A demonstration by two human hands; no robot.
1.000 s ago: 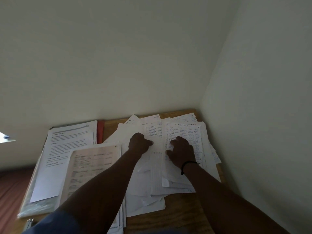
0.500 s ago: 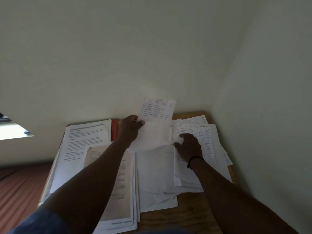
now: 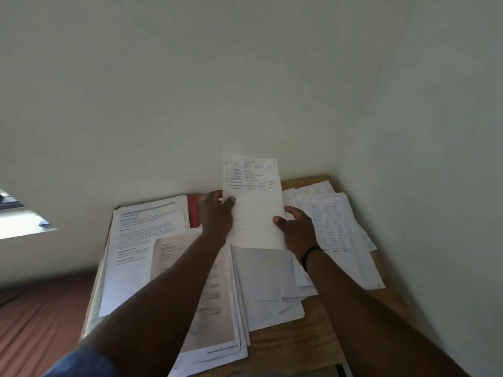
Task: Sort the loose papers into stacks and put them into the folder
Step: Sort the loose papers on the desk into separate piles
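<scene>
Head view: the left hand (image 3: 217,213) pinches the left edge of a white lined sheet with handwritten rows at its top (image 3: 253,202), thumb on the front, fingers behind; the right hand (image 3: 298,232) grips its lower right edge the same way. The sheet stands lifted, nearly upright, above the spread of loose white handwritten papers (image 3: 329,224) on the brown wooden table (image 3: 304,346). To the left lie the stack of printed white pages (image 3: 136,240) and a red flat folder edge (image 3: 192,213) beneath it. This looks like sorting: the sheet is being read, and next needs laying on its matching stack, edges squared.
</scene>
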